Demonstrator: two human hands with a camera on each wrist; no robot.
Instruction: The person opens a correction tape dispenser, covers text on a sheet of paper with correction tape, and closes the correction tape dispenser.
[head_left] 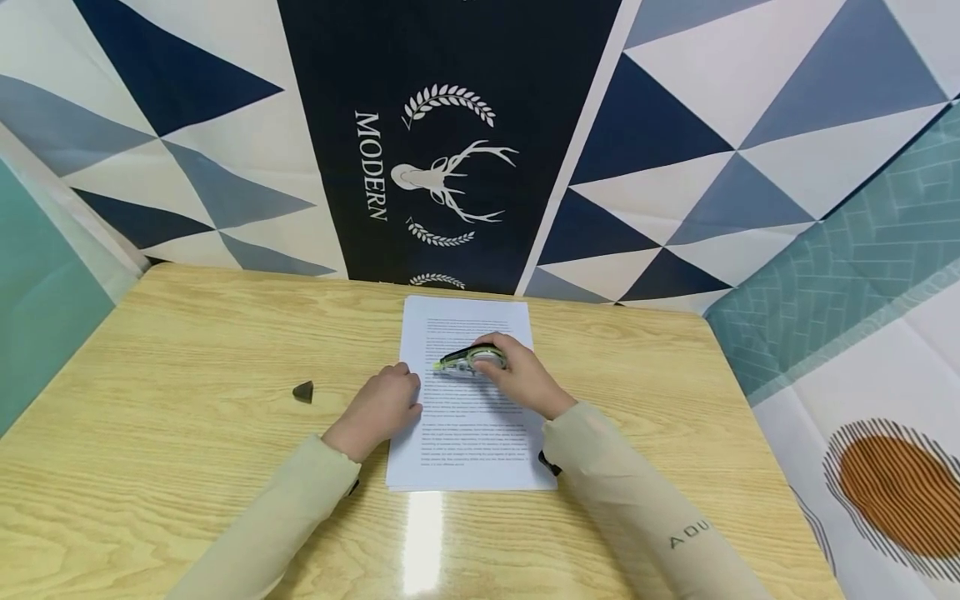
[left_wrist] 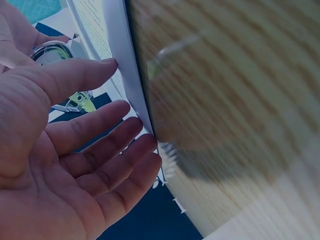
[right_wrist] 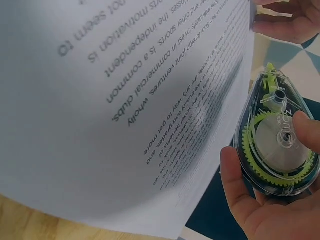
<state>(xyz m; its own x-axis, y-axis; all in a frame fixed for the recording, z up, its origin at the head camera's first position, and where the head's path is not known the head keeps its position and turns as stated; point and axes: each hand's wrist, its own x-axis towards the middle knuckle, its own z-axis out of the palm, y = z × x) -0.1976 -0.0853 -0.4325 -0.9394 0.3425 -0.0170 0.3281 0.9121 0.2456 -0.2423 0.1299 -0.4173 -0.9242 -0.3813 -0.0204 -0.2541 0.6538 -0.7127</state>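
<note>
A correction tape dispenser [head_left: 459, 359], clear with a green gear wheel inside, is gripped between the thumb and fingers of my right hand [head_left: 522, 377]. Its green tip points left, over the upper lines of a printed sheet [head_left: 472, 478]; whether it touches the paper I cannot tell. My left hand [head_left: 382, 403] rests at the left edge of the sheets, fingertips on the paper. In the left wrist view those fingers [left_wrist: 105, 170] are slightly bent and hold nothing. The right wrist view shows the dispenser [right_wrist: 277, 140] close up, thumb on its side.
A small dark wedge-shaped piece [head_left: 303, 392] lies on the wooden table [head_left: 187, 350] to the left of my left hand. More than one sheet is stacked under the printed page. A patterned cloth [head_left: 450, 50] hangs behind the table's far edge.
</note>
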